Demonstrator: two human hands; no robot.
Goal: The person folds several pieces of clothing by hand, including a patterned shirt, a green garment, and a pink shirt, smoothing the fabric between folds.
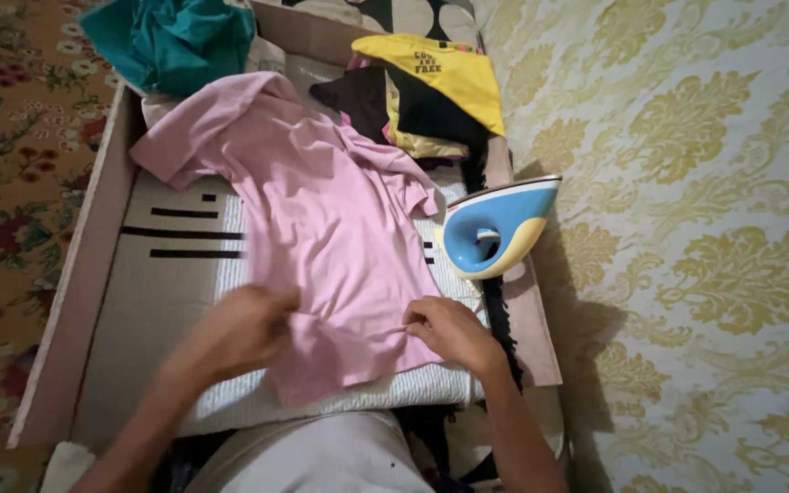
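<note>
Your pink T-shirt (321, 219) lies spread on a white padded board (166, 301) set on floral carpet (11, 183). Your left hand (235, 330) and right hand (449, 330) both pinch its near hem; a blue iron (495, 228) stands just right of the shirt.

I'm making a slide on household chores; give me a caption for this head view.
Both hands, left hand and right hand, grip a pink shirt's hem beside an upright blue iron.
</note>
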